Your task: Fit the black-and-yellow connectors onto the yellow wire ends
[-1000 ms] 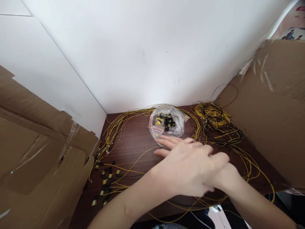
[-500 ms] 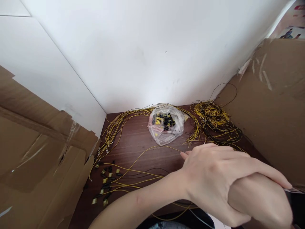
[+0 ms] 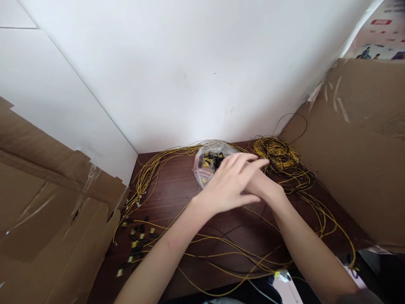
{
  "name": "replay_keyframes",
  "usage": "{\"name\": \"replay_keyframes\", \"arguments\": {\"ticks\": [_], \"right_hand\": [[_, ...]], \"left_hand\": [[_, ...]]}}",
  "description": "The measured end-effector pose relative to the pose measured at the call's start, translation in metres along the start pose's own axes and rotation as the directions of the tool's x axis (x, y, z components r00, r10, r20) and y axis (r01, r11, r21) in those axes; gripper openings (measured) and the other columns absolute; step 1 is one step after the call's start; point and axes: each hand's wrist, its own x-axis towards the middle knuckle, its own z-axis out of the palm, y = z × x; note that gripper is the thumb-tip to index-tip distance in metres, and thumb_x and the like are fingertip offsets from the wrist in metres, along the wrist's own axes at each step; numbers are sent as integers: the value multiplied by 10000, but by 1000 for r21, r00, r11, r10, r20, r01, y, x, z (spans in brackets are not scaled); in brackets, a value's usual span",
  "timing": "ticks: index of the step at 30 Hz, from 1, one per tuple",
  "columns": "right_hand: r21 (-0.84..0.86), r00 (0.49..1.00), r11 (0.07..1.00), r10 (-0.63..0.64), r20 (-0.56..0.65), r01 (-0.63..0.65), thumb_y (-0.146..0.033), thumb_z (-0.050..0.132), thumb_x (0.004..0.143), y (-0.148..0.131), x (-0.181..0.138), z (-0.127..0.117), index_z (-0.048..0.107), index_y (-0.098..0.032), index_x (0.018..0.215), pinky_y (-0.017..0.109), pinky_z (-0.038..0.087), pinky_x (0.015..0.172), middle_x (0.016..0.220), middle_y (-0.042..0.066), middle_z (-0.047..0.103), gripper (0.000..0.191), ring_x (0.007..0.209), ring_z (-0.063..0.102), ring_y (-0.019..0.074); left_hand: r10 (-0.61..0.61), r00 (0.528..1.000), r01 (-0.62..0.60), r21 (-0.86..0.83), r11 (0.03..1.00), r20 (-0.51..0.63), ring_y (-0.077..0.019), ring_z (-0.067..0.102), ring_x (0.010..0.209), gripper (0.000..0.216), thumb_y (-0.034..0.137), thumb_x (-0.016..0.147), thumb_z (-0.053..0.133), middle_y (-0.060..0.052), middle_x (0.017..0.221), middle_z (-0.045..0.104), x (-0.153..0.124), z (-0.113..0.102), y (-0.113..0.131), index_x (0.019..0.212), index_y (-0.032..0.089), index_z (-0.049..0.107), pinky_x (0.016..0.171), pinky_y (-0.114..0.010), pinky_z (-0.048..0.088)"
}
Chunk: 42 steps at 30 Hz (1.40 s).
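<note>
A clear plastic bag [image 3: 221,147] sits near the back of the brown table [image 3: 177,185], its mouth open, with small black and yellow parts [image 3: 216,160] inside. Your left hand [image 3: 232,179] covers its near right side; whether it touches the bag, you cannot tell from here. Your left fingers are loosely spread, thumb apart, over your right hand [image 3: 255,181], whose fingers are hidden, so any pinch there cannot be told. A low sweep of either hand could tip the bag and spill the parts. Loose yellow wires cross beneath your 2 forearms; a snag could drag the wired connectors [image 3: 134,245] at left. Farther right lies a tangled coil [image 3: 276,152] of yellow and black wire. Cardboard [image 3: 357,160] stands on 2 sides, a white wall [image 3: 177,76] behind.
</note>
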Motion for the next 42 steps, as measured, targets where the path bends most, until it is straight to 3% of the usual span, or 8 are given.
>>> {"name": "replay_keyframes", "arguments": {"ticks": [4, 7, 10, 15, 23, 29, 35, 42], "right_hand": [[-169, 935, 972, 206, 288, -162, -205, 595, 783, 7, 16, 9, 616, -177, 810, 270, 411, 577, 765, 61, 635, 45, 692, 609, 194], [-194, 898, 957, 272, 346, -215, -255, 592, 804, 14, 13, 16, 630, -200, 790, 251, 365, 578, 809, 41, 624, 69, 737, 588, 175], [-155, 911, 959, 276, 306, -238, -267, 553, 838, 17, 8, 23, 637, -207, 801, 243, 345, 588, 804, 22, 600, 110, 723, 566, 146], [-80, 942, 963, 268, 202, -257, -256, 509, 862, 17, 2, 32, 632, -184, 822, 243, 368, 651, 816, 25, 578, 148, 737, 552, 139], [87, 971, 968, 234, 42, -237, -223, 498, 865, 17, -3, 44, 617, -162, 813, 256, 405, 725, 803, 38, 581, 144, 795, 540, 161], [141, 979, 969, 204, 14, -204, -217, 508, 871, 16, -4, 50, 620, -165, 796, 267, 404, 731, 804, 39, 589, 144, 792, 538, 167], [216, 954, 936, 295, -48, -278, -214, 568, 827, 18, -6, 56, 619, -166, 898, 279, 413, 701, 751, 27, 604, 100, 757, 549, 179], [298, 947, 918, 303, -104, -261, -173, 548, 816, 19, -7, 54, 634, -176, 772, 262, 403, 655, 732, 14, 611, 96, 695, 546, 158]], "left_hand": [[-274, 961, 267, 142, 953, 36, -239, 496, 1067, 472, 232, 766, 614, -81, 1122, 541, -13, 12, -49, 1221, 193, 492, 929, -405, 416], [-407, 910, 392, 152, 907, 81, -204, 539, 963, 312, 190, 778, 581, -67, 1024, 554, -24, 29, -80, 1090, 176, 598, 860, -340, 451], [-459, 888, 458, 38, 888, 38, -158, 549, 826, 238, 201, 782, 585, -50, 956, 561, -32, 44, -97, 1010, 181, 649, 775, -289, 464], [-479, 874, 457, -198, 867, -81, -110, 506, 702, 193, 180, 780, 580, -32, 857, 564, -37, 54, -104, 943, 158, 681, 691, -234, 443], [-546, 828, 458, -405, 791, -131, -73, 423, 561, 200, 182, 770, 572, -2, 724, 531, -39, 54, -104, 930, 130, 679, 547, -198, 375], [-534, 833, 420, -466, 779, -142, -76, 432, 566, 176, 189, 747, 607, -8, 716, 562, -41, 57, -107, 889, 138, 697, 551, -206, 370], [-562, 804, 385, -552, 740, -194, -73, 436, 544, 174, 210, 728, 640, 1, 670, 544, -40, 60, -111, 873, 137, 702, 518, -200, 355], [-574, 791, 361, -597, 716, -210, -71, 455, 551, 164, 191, 727, 635, -6, 689, 570, -40, 60, -112, 870, 133, 691, 522, -193, 361]]}}
